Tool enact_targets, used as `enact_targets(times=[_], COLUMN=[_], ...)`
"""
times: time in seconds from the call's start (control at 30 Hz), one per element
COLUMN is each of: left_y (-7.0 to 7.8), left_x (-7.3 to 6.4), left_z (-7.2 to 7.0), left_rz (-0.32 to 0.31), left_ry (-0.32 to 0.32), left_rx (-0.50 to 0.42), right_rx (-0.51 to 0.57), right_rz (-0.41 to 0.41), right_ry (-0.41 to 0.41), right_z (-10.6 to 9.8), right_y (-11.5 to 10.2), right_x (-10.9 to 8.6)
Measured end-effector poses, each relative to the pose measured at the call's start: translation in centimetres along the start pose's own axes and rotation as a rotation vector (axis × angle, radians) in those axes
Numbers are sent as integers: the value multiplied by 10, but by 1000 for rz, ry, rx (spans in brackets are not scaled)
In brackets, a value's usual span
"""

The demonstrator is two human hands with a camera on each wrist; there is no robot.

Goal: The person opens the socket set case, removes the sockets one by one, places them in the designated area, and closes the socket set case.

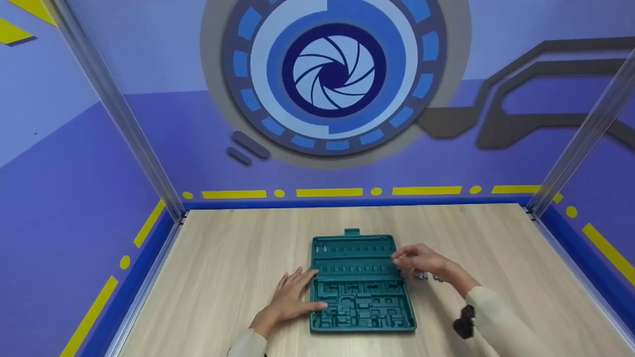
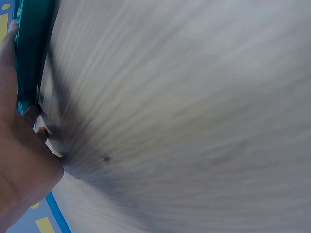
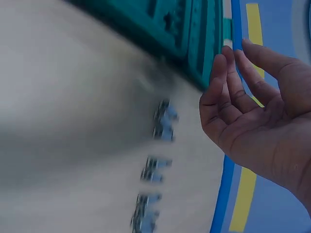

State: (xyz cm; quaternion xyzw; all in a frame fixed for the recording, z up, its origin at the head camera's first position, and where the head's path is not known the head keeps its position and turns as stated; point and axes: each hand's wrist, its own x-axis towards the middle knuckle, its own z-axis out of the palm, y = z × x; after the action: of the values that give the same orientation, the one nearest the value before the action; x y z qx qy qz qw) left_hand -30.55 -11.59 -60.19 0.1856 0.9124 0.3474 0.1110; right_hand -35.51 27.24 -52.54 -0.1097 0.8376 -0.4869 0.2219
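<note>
An opened green plastic case (image 1: pixel 364 329) lies flat on the table, its moulded slots facing up. A few small shiny pieces (image 1: pixel 321 248) sit at the top left of its far half. Along the case's left side rests my left hand (image 1: pixel 290 300), fingers extended against the edge and thumb over the rim. My right hand (image 1: pixel 421 259) is by the right edge of the far half. In the right wrist view its fingers are loosely bent, with nothing visible between them. Several small metal pieces (image 3: pixel 165 119) lie in a row on the table below that hand, blurred.
The light wood table (image 1: pixel 238 253) is enclosed by blue-purple panels with yellow markings (image 1: pixel 329 192). Metal posts (image 1: pixel 119 114) stand at the back corners. A clasp tab (image 1: pixel 351 231) juts from the case's far edge. A dark object (image 1: pixel 465 322) is at the right wrist.
</note>
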Motion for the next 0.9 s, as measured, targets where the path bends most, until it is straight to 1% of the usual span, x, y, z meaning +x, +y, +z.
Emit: enact_targets(times=[0.1,0.2,0.23,0.27,0.33,0.4,0.5,0.6,0.73,0.83,0.9], left_y=[-1,-6,-7,-7,-8,-5,-6,-2,-2,-3,-2], left_x=[4,7,7,7,8,8,6,6,5,4,6], left_z=[0,1,1,1,4,6,5,5,1,0,0], left_rz=[10,-3,-9,-14,-24,-23,-31,-17,-18,-28,-23], left_ry=[6,8,6,3,0,-3,-10,-21,-18,-25,-39], left_rx=[-1,-2,-5,-9,-13,-19,-16,-18,-11,-7,-12], right_rx=[40,88,97,94,55,-4,-97,-216,-339,-360,-329], right_rz=[-90,-227,-260,-289,-310,-305,-276,-266,-240,-158,-78], right_ry=[21,78,97,124,177,225,295,356,374,370,354], right_z=[24,54,64,75,92,104,122,130,139,142,142], right_y=[-8,-18,-22,-26,-32,-35,-41,-43,-50,-56,-59], right_x=[27,57,67,75,91,102,115,118,124,127,127])
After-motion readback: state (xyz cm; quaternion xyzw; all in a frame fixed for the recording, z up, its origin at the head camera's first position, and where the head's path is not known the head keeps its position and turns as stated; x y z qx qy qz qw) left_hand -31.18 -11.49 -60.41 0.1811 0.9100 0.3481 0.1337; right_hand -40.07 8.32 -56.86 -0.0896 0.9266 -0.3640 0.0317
